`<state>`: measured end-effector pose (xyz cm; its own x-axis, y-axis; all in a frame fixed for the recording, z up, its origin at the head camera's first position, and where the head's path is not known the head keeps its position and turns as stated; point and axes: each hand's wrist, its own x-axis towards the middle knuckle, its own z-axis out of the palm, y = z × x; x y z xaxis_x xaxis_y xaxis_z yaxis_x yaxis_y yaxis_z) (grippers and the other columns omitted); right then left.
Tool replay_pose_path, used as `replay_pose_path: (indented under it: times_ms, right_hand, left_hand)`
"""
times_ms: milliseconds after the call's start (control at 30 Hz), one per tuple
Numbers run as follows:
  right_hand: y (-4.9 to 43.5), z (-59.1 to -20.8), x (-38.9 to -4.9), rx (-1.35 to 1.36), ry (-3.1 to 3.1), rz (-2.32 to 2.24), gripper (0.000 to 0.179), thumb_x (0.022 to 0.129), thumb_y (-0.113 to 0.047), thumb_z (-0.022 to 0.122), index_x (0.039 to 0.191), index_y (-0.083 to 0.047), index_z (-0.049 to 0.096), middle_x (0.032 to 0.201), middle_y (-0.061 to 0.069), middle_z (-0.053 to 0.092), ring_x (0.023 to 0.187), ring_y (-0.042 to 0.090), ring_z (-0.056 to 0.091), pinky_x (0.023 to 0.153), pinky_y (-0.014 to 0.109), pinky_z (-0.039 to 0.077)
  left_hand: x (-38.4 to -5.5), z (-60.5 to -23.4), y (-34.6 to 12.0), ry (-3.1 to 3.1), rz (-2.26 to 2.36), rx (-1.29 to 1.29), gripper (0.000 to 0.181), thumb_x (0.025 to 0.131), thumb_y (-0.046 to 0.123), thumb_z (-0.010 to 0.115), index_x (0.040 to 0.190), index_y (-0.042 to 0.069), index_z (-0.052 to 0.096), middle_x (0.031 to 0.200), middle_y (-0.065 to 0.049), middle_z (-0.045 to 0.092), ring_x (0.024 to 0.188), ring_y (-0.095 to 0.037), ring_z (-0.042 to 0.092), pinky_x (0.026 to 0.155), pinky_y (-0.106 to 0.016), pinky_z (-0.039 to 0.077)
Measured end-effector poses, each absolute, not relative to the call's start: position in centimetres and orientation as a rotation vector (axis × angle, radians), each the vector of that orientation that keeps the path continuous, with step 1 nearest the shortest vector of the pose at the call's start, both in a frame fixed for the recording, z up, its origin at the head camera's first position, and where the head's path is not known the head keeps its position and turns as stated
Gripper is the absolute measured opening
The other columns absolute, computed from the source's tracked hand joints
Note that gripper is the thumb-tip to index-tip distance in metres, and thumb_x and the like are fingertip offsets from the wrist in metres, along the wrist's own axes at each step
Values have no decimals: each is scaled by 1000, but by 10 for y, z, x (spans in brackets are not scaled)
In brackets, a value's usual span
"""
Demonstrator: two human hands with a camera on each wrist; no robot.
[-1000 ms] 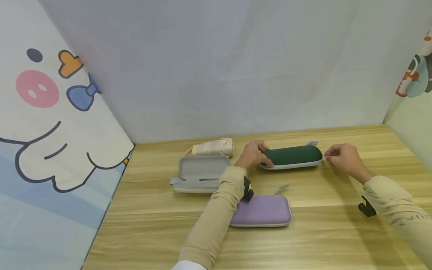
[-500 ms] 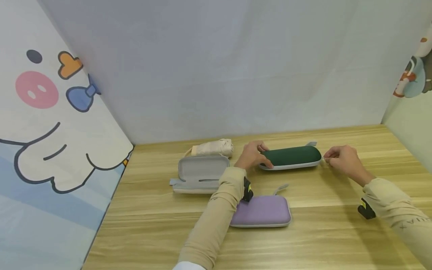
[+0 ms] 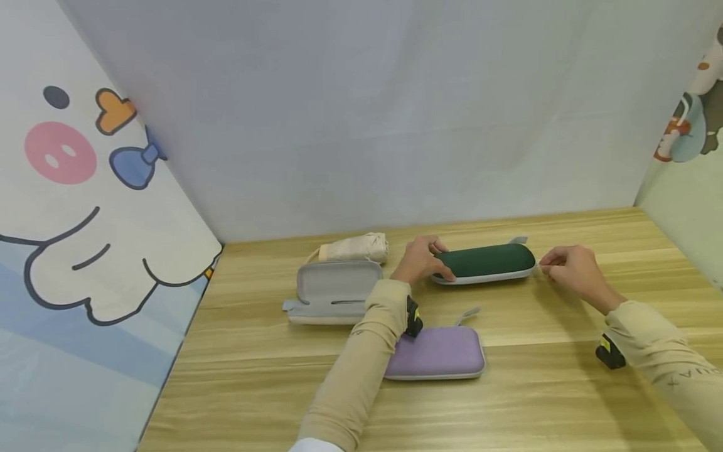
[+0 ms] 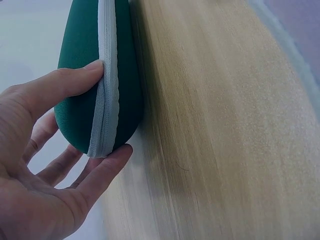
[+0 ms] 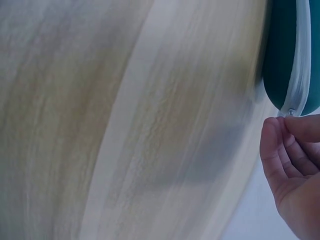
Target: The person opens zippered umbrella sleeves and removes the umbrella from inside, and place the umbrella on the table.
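A dark green zippered case [image 3: 486,261] with a pale grey zip band lies closed on the wooden table. My left hand [image 3: 419,260] grips its left end, thumb on the near side at the zip band and fingers round the end, as the left wrist view shows with the case [image 4: 80,110] close up. At the opposite end my right hand [image 3: 573,270] pinches the small zipper pull [image 5: 286,114] between thumb and forefinger. A grey fabric loop [image 3: 518,240] sticks out behind the case's right end.
Left of the green case lies an open grey case [image 3: 339,282], with a rolled beige cloth bundle [image 3: 356,247] behind it. A purple zippered case [image 3: 437,353] lies nearer the front, partly under my left forearm. A pale wall [image 3: 395,125] rises behind the table.
Both hands keep their hold on the green case and its zipper pull. Only a slight shift of the whole head view shows.
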<state>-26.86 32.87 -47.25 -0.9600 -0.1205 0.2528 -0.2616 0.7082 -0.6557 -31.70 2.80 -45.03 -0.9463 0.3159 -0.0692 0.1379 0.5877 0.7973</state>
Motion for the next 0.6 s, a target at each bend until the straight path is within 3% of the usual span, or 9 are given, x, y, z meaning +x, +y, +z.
replay_pose_path:
  times_ms: [600]
  right_hand:
    - [327,-474,-263,248,-2752,1140,7,83,5,63,84,12,65,70,18,66,52,14,60,48,23,48]
  left_hand:
    - [-316,-450,28,2619,1285,368,43,60,12,91,94,17,65,104,0,60,111,-25,47,79,-35,47]
